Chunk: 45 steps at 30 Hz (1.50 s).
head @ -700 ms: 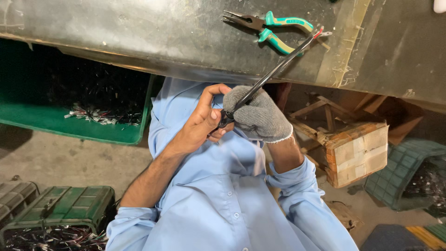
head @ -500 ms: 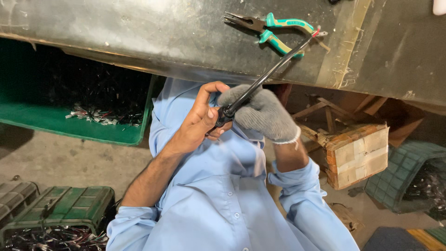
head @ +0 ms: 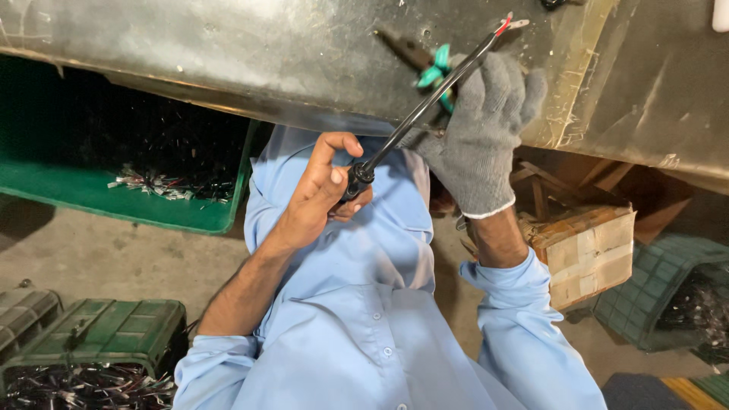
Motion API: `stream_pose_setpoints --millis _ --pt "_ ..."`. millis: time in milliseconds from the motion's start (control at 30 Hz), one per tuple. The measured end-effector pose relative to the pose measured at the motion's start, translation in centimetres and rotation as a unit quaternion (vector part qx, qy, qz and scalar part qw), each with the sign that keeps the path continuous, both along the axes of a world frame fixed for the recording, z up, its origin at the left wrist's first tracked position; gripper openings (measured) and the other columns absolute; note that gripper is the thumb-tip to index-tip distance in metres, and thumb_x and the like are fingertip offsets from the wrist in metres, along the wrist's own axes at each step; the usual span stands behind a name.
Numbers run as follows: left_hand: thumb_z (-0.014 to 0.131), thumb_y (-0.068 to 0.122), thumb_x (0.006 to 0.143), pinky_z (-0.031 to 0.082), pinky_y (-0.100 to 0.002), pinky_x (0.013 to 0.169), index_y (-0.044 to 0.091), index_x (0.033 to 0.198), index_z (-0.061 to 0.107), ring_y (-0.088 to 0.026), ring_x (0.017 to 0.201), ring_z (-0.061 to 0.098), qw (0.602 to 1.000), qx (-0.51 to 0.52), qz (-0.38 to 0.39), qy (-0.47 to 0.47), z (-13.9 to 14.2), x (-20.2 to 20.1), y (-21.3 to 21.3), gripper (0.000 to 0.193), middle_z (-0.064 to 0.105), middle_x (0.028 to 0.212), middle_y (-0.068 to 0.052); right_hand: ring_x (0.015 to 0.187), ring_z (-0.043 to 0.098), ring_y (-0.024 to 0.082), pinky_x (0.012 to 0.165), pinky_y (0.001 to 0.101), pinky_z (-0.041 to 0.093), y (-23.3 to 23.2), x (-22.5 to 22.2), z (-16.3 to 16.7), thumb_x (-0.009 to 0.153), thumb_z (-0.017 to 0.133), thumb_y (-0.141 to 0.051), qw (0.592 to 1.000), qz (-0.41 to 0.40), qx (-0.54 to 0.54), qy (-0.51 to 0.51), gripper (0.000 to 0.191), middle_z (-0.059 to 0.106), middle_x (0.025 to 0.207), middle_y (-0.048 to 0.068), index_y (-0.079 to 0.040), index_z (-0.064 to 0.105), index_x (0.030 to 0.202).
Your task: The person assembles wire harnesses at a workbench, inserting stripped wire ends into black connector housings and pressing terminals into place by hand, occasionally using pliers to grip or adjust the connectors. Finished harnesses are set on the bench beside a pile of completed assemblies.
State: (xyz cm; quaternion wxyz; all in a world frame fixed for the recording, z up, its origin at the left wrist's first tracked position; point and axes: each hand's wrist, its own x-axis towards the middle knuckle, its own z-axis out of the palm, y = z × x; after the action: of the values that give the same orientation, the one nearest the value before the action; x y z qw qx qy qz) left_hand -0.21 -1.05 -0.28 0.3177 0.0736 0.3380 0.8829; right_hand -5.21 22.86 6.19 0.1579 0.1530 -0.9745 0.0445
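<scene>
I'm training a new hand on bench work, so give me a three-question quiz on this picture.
1. True or false: the left hand wears a grey glove.
2. What is the gloved right hand touching on the metal bench? A) a hammer B) green-handled pliers C) a tape roll
3. Fill in: the black cable ends near the top of the picture in ___ and white wires.

Key
1. False: the left hand is bare and holds the cable's lower end.
2. B: the green-handled pliers.
3. Red.
</scene>
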Motion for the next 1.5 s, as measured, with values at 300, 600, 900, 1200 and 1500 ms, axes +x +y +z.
stream_pose_setpoints --millis 300,600,900,1200,1500 --pt "0.059 0.042 0.108 0.034 -0.021 0.057 0.014 0.136 0.034 -0.005 0.069 0.046 0.997 -0.061 0.018 0.049 1.2 -0.2 -0.8 0.047 0.057 0.087 -0.004 0.094 0.059 0.029 0.088 0.0494 0.038 0.2 3.5 0.1 0.085 0.089 -0.030 0.996 -0.032 -0.054 -0.061 0.036 0.061 0.096 0.006 -0.014 0.061 0.099" --pt "0.062 0.025 0.108 0.046 -0.025 0.079 0.005 0.134 0.038 -0.008 0.089 0.056 0.982 -0.171 0.033 0.068 1.0 0.7 -0.5 0.040 0.063 0.097 -0.005 0.090 0.068 0.026 0.084 0.0364 0.056 -5.0 6.7 -3.1 0.090 0.068 -0.013 0.762 -0.168 -0.499 -0.378 0.031 0.071 0.100 0.008 -0.010 0.059 0.120" --pt "0.058 0.038 0.110 0.050 -0.027 0.079 0.001 0.130 0.046 -0.009 0.086 0.058 0.967 -0.214 0.042 0.134 1.4 0.8 -1.1 0.043 0.064 0.100 -0.005 0.088 0.063 0.038 0.085 0.0504 0.042 -4.5 4.3 -4.7 0.076 0.076 -0.008 0.923 0.059 -0.302 -0.230 0.026 0.066 0.094 0.012 -0.007 0.064 0.099" --pt "0.057 0.041 0.111 0.047 -0.026 0.077 0.001 0.130 0.047 -0.008 0.082 0.054 0.976 -0.180 0.034 0.114 1.8 0.9 -0.9 0.045 0.060 0.091 -0.003 0.083 0.061 0.036 0.072 0.0449 0.048 -2.0 3.4 -6.3 0.083 0.072 -0.006 0.896 0.115 -0.313 -0.294 0.021 0.061 0.093 0.013 -0.005 0.060 0.100" --pt "0.058 0.039 0.110 0.045 -0.025 0.077 0.002 0.131 0.046 -0.008 0.081 0.051 0.984 -0.157 0.024 0.083 1.2 1.2 -0.8 0.045 0.058 0.089 -0.003 0.087 0.063 0.037 0.074 0.0461 0.049 -1.8 3.1 -5.5 0.081 0.073 -0.011 0.908 0.126 -0.259 -0.306 0.023 0.062 0.094 0.012 -0.006 0.061 0.100"
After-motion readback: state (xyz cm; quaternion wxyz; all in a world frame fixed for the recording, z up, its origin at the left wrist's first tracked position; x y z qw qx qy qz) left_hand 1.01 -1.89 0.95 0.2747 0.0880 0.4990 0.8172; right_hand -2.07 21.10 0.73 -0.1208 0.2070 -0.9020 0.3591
